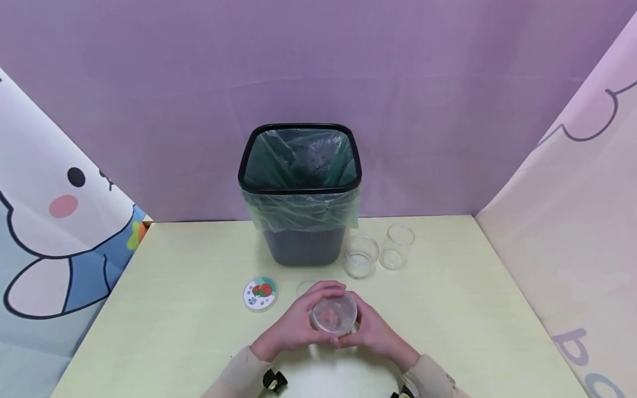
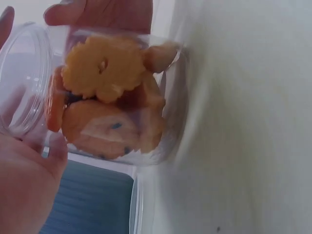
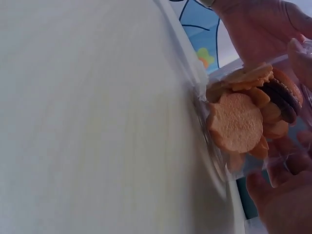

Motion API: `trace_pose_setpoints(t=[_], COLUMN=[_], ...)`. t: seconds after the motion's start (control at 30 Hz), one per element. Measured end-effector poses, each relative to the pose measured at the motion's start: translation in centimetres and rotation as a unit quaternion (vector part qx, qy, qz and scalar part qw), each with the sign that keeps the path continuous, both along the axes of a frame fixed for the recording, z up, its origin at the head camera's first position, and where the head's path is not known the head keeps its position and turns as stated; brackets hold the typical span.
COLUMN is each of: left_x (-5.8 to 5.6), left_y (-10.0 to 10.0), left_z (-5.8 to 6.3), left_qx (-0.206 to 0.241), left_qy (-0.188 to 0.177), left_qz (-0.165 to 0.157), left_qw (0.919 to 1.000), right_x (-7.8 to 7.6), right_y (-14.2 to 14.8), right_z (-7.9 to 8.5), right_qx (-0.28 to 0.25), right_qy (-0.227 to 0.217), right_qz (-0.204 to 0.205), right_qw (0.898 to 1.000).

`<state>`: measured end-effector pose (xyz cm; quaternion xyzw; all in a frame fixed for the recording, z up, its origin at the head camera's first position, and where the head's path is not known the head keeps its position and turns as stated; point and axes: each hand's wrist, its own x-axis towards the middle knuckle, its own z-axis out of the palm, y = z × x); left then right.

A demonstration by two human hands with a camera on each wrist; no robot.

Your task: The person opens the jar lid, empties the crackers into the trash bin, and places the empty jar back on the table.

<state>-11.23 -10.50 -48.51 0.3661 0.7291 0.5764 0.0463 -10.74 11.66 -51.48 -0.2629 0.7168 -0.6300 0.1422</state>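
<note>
Both hands hold a clear jar of cookies (image 1: 334, 314), which stands upright between them. From above, its round top looks cloudy, with reddish-brown contents showing through. My left hand (image 1: 303, 319) curves round the left side and my right hand (image 1: 373, 333) round the right. The thumbs come together on the near side. Through the wall, the left wrist view shows a scalloped cookie (image 2: 105, 67) and others beneath it. A round cookie (image 3: 236, 123) and a dark-filled cookie (image 3: 282, 97) appear in the right wrist view. The jar's base is at the tabletop.
A lined trash bin (image 1: 308, 243) stands at the back. Beside it on the right are two clear glass cups, a wide one (image 1: 360, 257) and a tall one (image 1: 397, 247). A printed round lid (image 1: 260, 293) lies left. A clear round rim (image 1: 304, 286) shows behind my left hand.
</note>
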Motion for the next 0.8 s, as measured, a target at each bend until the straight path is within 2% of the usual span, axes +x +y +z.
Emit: trace_pose_setpoints(t=[0.2,0.4,0.57,0.8], left_x=[0.4,0.8,1.6,2.8], left_y=[0.0,0.1,0.6,1.6], left_z=[-0.4,-0.4,-0.3,-0.6], left_qx=[0.000,0.006,0.016,0.022], left_qy=[0.021,0.027,0.030,0.012], left_qz=[0.012,0.031,0.079,0.153], left_qw=[0.9997,0.9991,0.9963,0.9879], right_x=[0.6,1.1,1.2,1.3], right_y=[-0.4,-0.7,-0.9,-1.0], right_z=[-0.1,-0.1,-0.2,-0.3], right_qx=[-0.005,-0.007,-0.004,0.000], right_qy=[0.000,0.004,0.006,0.006], right_qz=[-0.011,-0.029,-0.042,-0.059], right_qw=[1.000,1.000,0.999,0.998])
